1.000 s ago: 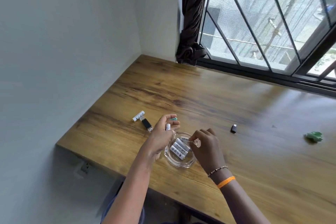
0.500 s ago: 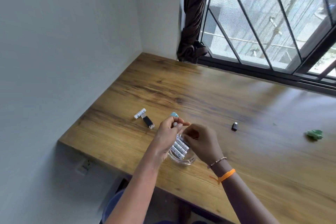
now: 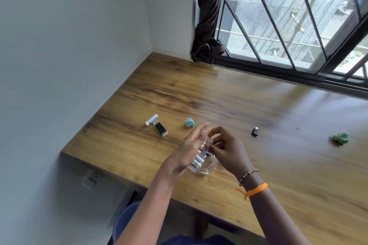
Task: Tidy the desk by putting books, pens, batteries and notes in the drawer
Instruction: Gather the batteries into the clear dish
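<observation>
Above a clear glass dish near the desk's front edge, my left hand is held palm-up with straight fingers. Several white batteries lie against its palm. My right hand pinches one white battery at that palm. Another white battery lies alone on the desk to the left, touching a black USB stick. A crumpled blue note sits just beyond my left fingertips. Far right lies a crumpled green note. No drawer shows.
A small black adapter lies right of my hands. The wooden desk meets a white wall on the left and a barred window at the back, with a dark curtain in the corner. A wall socket is under the desk's left edge.
My left hand has opened flat, and the white batteries have come up out of the dish against its palm. The blue note lies in plain sight beyond the fingertips.
</observation>
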